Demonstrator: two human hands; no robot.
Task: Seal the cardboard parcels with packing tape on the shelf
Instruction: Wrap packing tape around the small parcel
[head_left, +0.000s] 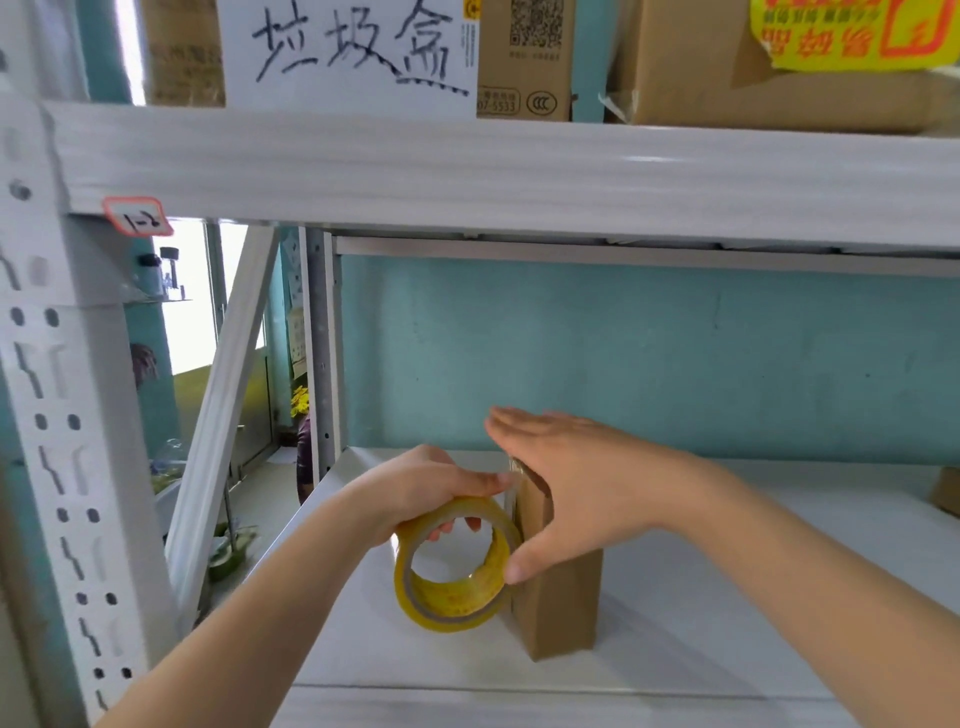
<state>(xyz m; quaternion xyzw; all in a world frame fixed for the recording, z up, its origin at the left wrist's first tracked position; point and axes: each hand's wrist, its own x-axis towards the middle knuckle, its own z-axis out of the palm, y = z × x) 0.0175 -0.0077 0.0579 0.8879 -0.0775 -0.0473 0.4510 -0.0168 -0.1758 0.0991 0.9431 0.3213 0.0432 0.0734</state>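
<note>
A small brown cardboard parcel (558, 603) stands upright on the white shelf board (727, 597). My left hand (421, 486) grips a yellow roll of packing tape (452, 566), fingers curled through its core, and holds it against the parcel's left side. My right hand (576, 478) lies flat over the parcel's top with straight fingers, its thumb pressing the left front edge beside the roll. The top of the parcel is hidden under that hand.
A white beam (493, 171) of the upper shelf runs across just above. Cardboard boxes (753, 78) and a handwritten paper sign (348, 52) stand on it. Another brown box corner (945, 493) shows at the far right. A perforated white upright (62, 441) rises at the left.
</note>
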